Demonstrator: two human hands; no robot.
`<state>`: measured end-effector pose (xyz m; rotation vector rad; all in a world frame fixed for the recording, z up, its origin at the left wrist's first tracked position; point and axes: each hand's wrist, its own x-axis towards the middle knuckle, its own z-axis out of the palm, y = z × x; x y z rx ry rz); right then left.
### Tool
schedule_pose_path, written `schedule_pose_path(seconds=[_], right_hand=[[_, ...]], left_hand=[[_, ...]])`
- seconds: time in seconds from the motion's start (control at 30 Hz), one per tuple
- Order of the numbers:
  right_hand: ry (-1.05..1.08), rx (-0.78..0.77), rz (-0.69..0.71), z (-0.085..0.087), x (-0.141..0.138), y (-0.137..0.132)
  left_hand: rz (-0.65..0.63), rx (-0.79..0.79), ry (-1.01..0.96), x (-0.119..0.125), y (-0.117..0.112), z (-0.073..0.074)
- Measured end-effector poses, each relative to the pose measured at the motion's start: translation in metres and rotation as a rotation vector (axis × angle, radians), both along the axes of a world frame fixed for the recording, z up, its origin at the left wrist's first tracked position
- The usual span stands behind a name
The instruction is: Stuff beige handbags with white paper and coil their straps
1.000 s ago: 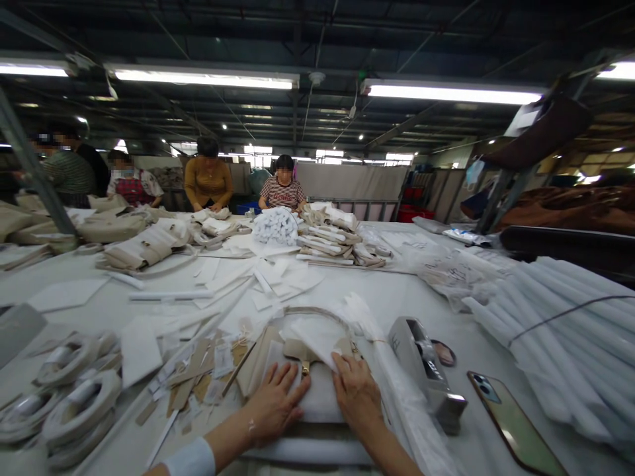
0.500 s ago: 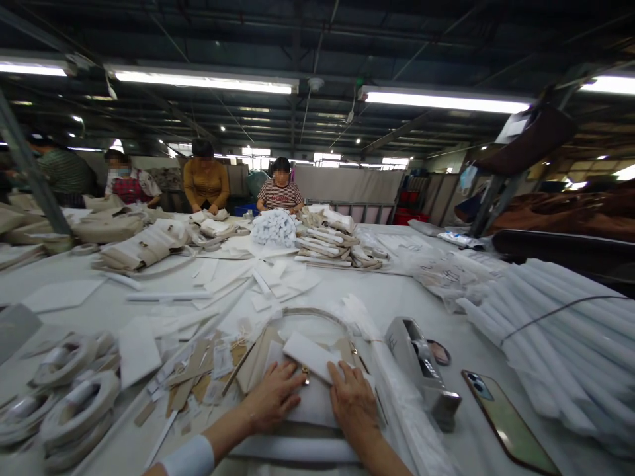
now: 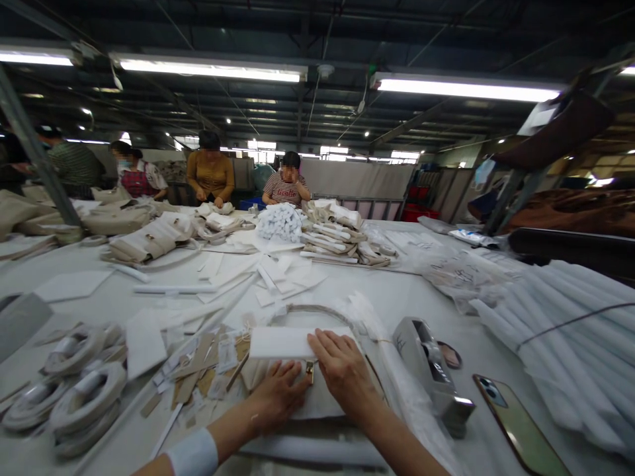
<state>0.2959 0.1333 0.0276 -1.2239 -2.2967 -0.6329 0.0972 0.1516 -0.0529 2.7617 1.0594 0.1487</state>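
Observation:
A pale beige bag (image 3: 253, 375) with a rounded handle (image 3: 317, 308) lies in front of me, partly wrapped in white sheet. Across its upper part rests a white padding strip (image 3: 280, 342), roughly level. My right hand (image 3: 342, 363) has its fingers over the strip's right half; its thumb is hidden. My left hand (image 3: 280, 395) lies on the bag just below the strip, fingers outstretched beside a gold clasp (image 3: 310, 372). A white roll (image 3: 312, 451) runs along the bag's near side.
Right of the bag are a tape dispenser (image 3: 429, 370), a phone (image 3: 518, 423) and bundled white foam tubes (image 3: 560, 344). Coiled straps (image 3: 86, 410) and card scraps (image 3: 198, 370) lie left. Several co-workers, one in a striped shirt (image 3: 286, 190), are behind piled bags (image 3: 149, 238).
The white strip has turned from slanted to level and shifted left. My right hand has moved up and left with it; my left hand stays low by the clasp. The striped-shirt co-worker has raised a hand.

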Motion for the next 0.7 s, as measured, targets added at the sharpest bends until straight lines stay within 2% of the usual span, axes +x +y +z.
schedule_pose_path(seconds=[0.17,0.23,0.37,0.57,0.7], right_hand=[[-0.142,-0.111,-0.092,-0.054,-0.002,-0.003],[-0.141,-0.152,-0.119,-0.068,0.006,-0.007],[-0.11,-0.204,-0.136,-0.075,0.015,-0.013],[-0.135,-0.192,-0.034,-0.08,0.019,-0.012],[-0.17,-0.227,-0.013,-0.08,0.024,-0.007]], left_hand=[[0.002,-0.029,-0.055,-0.001,-0.003,0.005],[0.009,-0.041,-0.045,-0.001,-0.003,0.006],[0.013,-0.012,-0.039,-0.001,-0.004,0.004],[0.012,0.012,0.012,0.001,-0.003,-0.005],[0.002,-0.006,0.019,0.001,-0.002,-0.005]])
